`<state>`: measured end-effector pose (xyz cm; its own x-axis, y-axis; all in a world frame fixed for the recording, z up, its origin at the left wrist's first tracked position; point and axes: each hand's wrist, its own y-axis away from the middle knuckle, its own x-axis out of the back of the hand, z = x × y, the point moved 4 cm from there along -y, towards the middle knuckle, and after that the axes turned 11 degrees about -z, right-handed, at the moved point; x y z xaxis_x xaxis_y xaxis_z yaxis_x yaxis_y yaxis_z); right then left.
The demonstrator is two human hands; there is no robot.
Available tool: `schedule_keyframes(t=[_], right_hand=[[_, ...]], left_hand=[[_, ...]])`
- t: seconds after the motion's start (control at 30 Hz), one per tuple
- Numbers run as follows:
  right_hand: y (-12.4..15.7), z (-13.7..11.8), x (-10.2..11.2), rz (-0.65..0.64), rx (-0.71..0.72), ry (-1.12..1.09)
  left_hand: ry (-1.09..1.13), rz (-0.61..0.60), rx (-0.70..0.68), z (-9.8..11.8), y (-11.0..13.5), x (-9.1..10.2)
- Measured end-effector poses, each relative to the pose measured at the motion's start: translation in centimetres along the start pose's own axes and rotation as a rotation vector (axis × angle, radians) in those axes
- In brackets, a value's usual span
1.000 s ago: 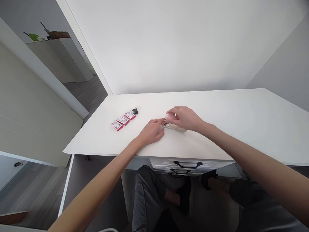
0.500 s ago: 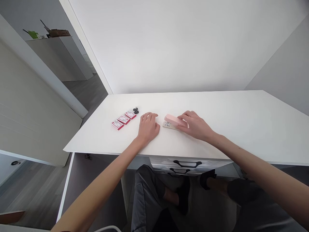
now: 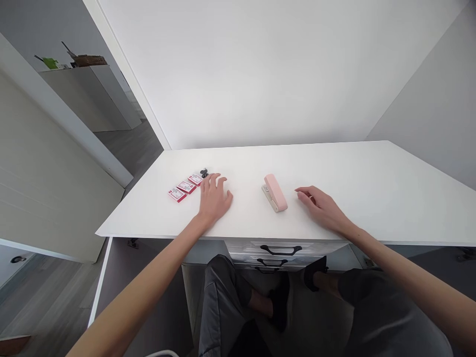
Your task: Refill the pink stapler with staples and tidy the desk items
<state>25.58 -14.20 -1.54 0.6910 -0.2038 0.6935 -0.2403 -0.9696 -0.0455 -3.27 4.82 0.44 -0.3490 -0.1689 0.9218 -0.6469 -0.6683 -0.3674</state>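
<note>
A pink stapler (image 3: 275, 192) with a cream base rests on the white tabletop between my hands, touched by neither. My right hand (image 3: 322, 206) lies just right of it, holding nothing, fingers loosely bent with a small gap between thumb and forefinger. On the other side, my left hand (image 3: 214, 198) is spread open with nothing in it. Its fingertips reach beside the nearest of three small red-and-white boxes (image 3: 186, 187), which lie in a slanting row. Small black clips (image 3: 204, 172) sit at the far end of that row, close to the left fingers.
The white tabletop (image 3: 238, 218) runs back to a white wall (image 3: 260, 74). Below its front edge are drawers with black handles (image 3: 281, 249). My legs (image 3: 223, 302) are under the edge. An open doorway with a cabinet (image 3: 89, 94) beyond is at left.
My right hand has let go of the stapler and moved right. The stapler now stands turned, pointing more away from me. My left hand has moved left towards the boxes, its fingers spreading.
</note>
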Motion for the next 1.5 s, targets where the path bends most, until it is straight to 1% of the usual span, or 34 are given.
schedule_keyframes(t=[0.1, 0.17, 0.27, 0.33, 0.43, 0.5, 0.63, 0.8, 0.87, 1.0, 1.1, 1.3, 1.4, 1.5], right_hand=[[0.4, 2.3, 1.6, 0.137, -0.112, -0.038], [0.4, 3.0, 2.0, 0.172, -0.150, -0.069], [0.2, 2.8, 1.9, 0.151, -0.142, -0.059], [0.1, 2.4, 1.8, 0.140, -0.126, -0.048], [0.1, 2.3, 1.7, 0.136, -0.118, -0.065], [0.2, 2.4, 1.8, 0.133, -0.116, -0.074], [0.2, 2.7, 1.8, 0.137, -0.104, -0.078], [0.2, 2.6, 1.7, 0.136, -0.092, -0.078], [0.2, 2.6, 1.8, 0.132, -0.092, -0.081], [0.2, 2.3, 1.9, 0.128, -0.092, -0.080], [0.2, 2.2, 2.0, 0.128, -0.095, -0.080], [0.2, 2.2, 2.0, 0.127, -0.088, -0.085], [0.2, 2.3, 1.9, 0.122, -0.077, -0.090], [0.2, 2.3, 2.0, 0.127, -0.074, -0.090]], left_hand=[[-0.029, 0.005, 0.109, -3.1, 0.8, 1.5], [-0.042, 0.011, 0.208, -5.5, 1.2, 2.7], [-0.035, 0.009, 0.308, -8.6, 1.8, 4.3], [-0.024, -0.028, 0.379, -10.1, 2.2, 5.0], [0.025, -0.110, 0.502, -11.9, 3.2, 5.5], [0.091, -0.140, 0.545, -12.6, 4.0, 5.8], [0.169, -0.177, 0.552, -13.0, 4.9, 6.3], [0.191, -0.183, 0.538, -12.4, 4.8, 6.6], [0.200, -0.150, 0.549, -12.1, 4.6, 6.8], [0.215, -0.013, 0.563, -11.5, 4.3, 7.1], [0.221, 0.021, 0.550, -11.1, 3.5, 6.9], [0.218, -0.009, 0.557, -11.2, 1.4, 5.9], [0.213, -0.071, 0.610, -11.6, 0.9, 5.5], [0.206, -0.150, 0.656, -12.0, 1.3, 5.3]])
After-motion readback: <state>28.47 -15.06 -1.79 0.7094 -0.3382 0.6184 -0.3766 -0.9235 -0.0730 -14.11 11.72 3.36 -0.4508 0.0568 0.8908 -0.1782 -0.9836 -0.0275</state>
